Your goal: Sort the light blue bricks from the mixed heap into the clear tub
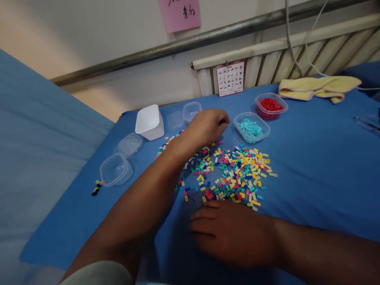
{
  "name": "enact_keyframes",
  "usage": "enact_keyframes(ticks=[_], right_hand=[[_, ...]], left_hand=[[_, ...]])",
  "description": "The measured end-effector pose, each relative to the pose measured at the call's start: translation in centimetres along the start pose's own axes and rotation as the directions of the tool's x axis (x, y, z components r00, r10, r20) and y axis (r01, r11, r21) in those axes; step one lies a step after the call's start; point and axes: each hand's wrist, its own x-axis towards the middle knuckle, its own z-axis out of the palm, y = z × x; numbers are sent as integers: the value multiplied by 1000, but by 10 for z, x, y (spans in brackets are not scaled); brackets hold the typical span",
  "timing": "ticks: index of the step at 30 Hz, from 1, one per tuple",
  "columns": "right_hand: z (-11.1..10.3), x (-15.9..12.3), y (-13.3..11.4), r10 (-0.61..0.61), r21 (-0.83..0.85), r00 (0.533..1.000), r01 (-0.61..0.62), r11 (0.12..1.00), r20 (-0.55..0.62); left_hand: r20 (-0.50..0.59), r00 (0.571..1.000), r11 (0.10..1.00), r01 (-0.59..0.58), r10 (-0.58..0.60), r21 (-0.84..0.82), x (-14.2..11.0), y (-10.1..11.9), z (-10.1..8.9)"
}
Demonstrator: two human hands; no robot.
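Hundreds of small, hard-edged oblong bricks (247,168) spread mid-frame on blue cloth (311,158), long axes pointing every which way. Upper centre, the left hand (211,124) curls its fingers inward, contents hidden; lower centre, the right hand (230,233) lies palm-down, fingers slightly bent, any hold unclear.
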Motion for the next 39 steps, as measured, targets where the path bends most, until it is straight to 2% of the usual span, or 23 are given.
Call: enact_keyframes(ticks=[4,7,9,12,14,16,23,30,36,39], right_hand=[[0,-2,-1,0,39,1000,0,999,1],[2,-2,-2,7,49,1000,-7,999,11],[4,-3,-2,13,43,1000,-13,999,12],[6,-4,-3,19,31,1000,-19,999,6],[7,-5,-3,19,28,1000,-19,999,3],[8,-5,-4,26,28,1000,-26,999,2],[13,-7,-5,24,11,999,-24,1000,-44],[14,-8,-6,33,2,997,-33,999,-69],[13,-7,-6,23,-3,997,-23,1000,-70],[13,-7,-6,21,-4,998,-21,1000,-67]], left_hand=[[55,985,985,166,-163,-45,-60,-13,-23],[77,971,970,233,-228,-71,-99,-17,-20],[94,981,983,174,-168,-60,-116,-18,-11],[118,993,999,1,3,-35,-130,-18,2],[124,990,997,-68,71,-31,-134,-19,8],[131,987,996,-87,90,-28,-134,-21,11],[118,991,992,-77,65,98,-132,-33,17],[82,996,992,10,-20,125,-135,-33,20],[126,990,990,-73,58,117,-130,-25,20],[151,987,990,-70,50,125,-128,-21,18]])
